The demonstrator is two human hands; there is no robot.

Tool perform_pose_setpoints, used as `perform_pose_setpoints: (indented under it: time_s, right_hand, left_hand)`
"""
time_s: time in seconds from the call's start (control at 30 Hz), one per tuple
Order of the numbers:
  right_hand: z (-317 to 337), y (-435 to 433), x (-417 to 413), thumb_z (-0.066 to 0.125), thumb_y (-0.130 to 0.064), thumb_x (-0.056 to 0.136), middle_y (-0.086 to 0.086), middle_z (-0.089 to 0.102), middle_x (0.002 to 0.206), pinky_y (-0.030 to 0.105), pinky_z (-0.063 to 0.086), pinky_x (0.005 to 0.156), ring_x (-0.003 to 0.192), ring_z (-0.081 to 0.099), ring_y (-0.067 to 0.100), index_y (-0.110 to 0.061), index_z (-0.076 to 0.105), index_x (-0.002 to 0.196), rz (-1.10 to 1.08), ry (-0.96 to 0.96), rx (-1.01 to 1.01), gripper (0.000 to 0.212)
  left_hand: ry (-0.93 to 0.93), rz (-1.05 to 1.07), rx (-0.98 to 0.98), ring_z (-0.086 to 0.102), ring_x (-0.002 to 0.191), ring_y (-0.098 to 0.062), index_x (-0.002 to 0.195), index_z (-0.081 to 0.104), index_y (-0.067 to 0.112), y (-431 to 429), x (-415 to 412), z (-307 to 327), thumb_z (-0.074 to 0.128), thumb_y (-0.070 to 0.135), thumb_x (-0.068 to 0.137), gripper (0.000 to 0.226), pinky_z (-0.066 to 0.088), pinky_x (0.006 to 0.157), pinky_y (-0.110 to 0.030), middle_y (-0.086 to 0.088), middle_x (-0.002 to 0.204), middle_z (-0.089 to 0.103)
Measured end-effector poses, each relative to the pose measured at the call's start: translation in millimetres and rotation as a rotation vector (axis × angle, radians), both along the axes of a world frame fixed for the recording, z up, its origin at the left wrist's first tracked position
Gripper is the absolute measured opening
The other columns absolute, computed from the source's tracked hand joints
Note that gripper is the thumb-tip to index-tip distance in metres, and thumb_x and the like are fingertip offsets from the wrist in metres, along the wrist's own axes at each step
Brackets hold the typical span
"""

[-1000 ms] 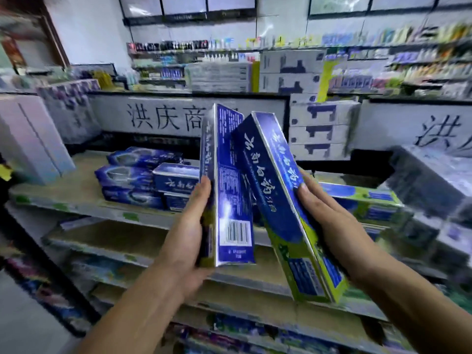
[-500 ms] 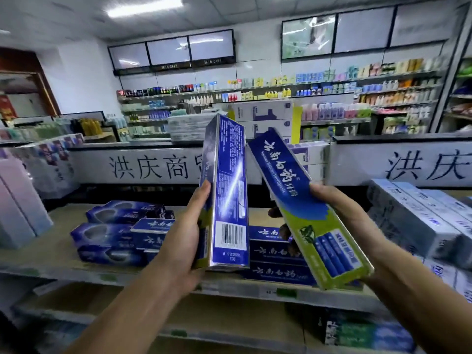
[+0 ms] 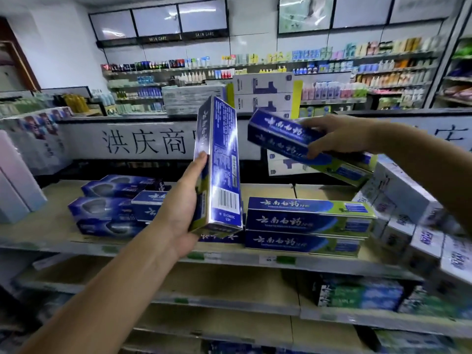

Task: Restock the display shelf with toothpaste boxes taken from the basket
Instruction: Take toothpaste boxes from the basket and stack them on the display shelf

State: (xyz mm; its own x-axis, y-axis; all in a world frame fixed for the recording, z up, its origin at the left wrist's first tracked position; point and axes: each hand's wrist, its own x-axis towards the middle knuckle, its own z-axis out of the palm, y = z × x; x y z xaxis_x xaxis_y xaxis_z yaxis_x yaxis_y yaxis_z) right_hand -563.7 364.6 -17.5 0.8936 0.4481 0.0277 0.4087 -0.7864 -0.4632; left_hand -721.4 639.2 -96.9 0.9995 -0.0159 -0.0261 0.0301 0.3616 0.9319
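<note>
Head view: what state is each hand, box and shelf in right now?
left hand, gripping the upright toothpaste box near its lower end.
right hand, holding the tilted toothpaste box in the air.
blue-green stack, lying flat, two high.
dark blue boxes, lying flat, stacked.
display shelf, partly stocked.

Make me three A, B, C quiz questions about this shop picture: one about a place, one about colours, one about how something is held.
1. Where is the right hand holding its toothpaste box?
A. Over the shelf stack
B. On the floor
C. In a basket

2. What colours is the shelf stack?
A. Red and yellow
B. Black and pink
C. Blue and green

3. How does the left hand hold its barcode box?
A. Lying flat
B. Standing on end
C. Crushed

Answers: 1 A, it hangs tilted over the stack; 2 C, blue fronts, green ends; 3 B, its long side points up.
</note>
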Motion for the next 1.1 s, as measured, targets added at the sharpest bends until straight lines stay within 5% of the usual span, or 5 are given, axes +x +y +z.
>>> perform_pose_setpoints:
  time_s: [0.2, 0.77, 0.83, 0.97, 1.1]
  right_hand:
    - [-47.9, 12.3, 50.3, 0.079, -0.024, 0.076, -0.007, 0.061, 0.111, 0.026, 0.054, 0.073, 0.095, 0.065, 0.015, -0.032, 0.045, 0.142, 0.094, 0.281, -0.316, 0.075]
    - [-105.8, 20.0, 80.6, 0.059, -0.005, 0.094, 0.002, 0.066, 0.118, 0.024, 0.056, 0.076, 0.103, 0.064, 0.016, -0.019, 0.044, 0.145, 0.181, 0.688, -0.273, 0.055]
    - [-107.3, 19.0, 74.8, 0.054, 0.0, 0.096, 0.007, 0.065, 0.125, 0.031, 0.056, 0.086, 0.11, 0.063, 0.022, -0.017, 0.047, 0.143, 0.174, 0.69, -0.259, 0.05]
    - [-84.5, 15.2, 45.3, 0.054, -0.034, 0.099, 0.004, 0.065, 0.124, 0.03, 0.056, 0.085, 0.104, 0.064, 0.018, -0.017, 0.055, 0.135, 0.212, 0.376, -0.281, 0.039]
    - [-69.7, 5.3, -2.8, 0.061, -0.081, 0.07, -0.024, 0.061, 0.107, 0.016, 0.047, 0.073, 0.091, 0.061, -0.002, -0.032, 0.055, 0.132, 0.35, 0.262, -0.311, 0.079]
  left_hand:
    - [-0.009, 0.009, -0.001, 0.071, 0.102, -0.033, 0.126, 0.064, 0.032, 19.9, -14.5, -9.5, 0.059, 0.062, 0.088, 0.049, 0.058, 0.073, -0.046, -0.009, 0.117, 0.072]
    - [-0.006, 0.091, 0.082, 0.071, 0.101, -0.036, 0.126, 0.059, 0.037, 14.9, -28.9, -18.2, 0.059, 0.058, 0.082, 0.048, 0.057, 0.084, -0.057, -0.013, 0.114, 0.073]
    - [-0.009, 0.117, 0.115, 0.074, 0.093, -0.031, 0.123, 0.06, 0.037, 8.2, -28.6, -14.7, 0.056, 0.054, 0.084, 0.043, 0.061, 0.071, -0.047, -0.009, 0.106, 0.075]
    - [-0.137, 0.125, 0.225, 0.068, 0.052, -0.001, 0.124, 0.056, 0.019, 7.1, -24.7, -13.7, 0.041, 0.033, 0.097, 0.034, 0.047, 0.04, -0.012, -0.001, 0.071, 0.073]
    - [-0.177, 0.014, 0.199, 0.063, 0.049, 0.008, 0.146, 0.038, 0.0, 11.8, -33.3, -11.8, 0.028, 0.019, 0.105, 0.046, 0.044, 0.047, -0.005, -0.001, 0.073, 0.064]
